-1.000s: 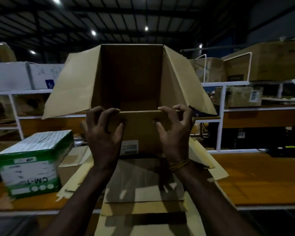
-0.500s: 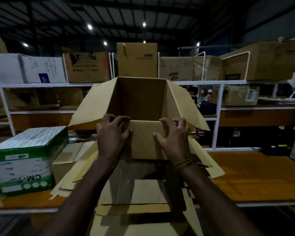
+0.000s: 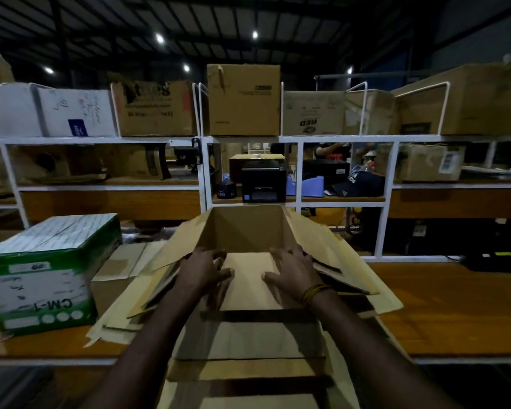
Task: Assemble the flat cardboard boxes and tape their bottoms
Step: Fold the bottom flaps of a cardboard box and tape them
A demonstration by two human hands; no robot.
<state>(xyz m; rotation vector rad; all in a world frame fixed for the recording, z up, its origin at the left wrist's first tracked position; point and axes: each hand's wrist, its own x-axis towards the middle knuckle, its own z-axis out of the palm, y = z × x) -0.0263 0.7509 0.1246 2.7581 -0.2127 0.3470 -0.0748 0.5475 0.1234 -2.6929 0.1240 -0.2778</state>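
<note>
Folding step: left hand (image 3: 202,268) and right hand (image 3: 292,268), fingers spread, press near flap of open brown cardboard box (image 3: 248,231) lying on flat stack on wooden surface (image 3: 455,305). Next, probably: side flaps, then tape.

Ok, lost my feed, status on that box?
Left hand, right hand flat on near flap. Box open on flat cardboard. No tape on it. Nothing blocking.

Place: warehouse packing station
Evidence: white shelving (image 3: 202,184) stacked with cartons (image 3: 243,100), label printer (image 3: 263,180), wooden workbench (image 3: 455,305), dark truss roof
</note>
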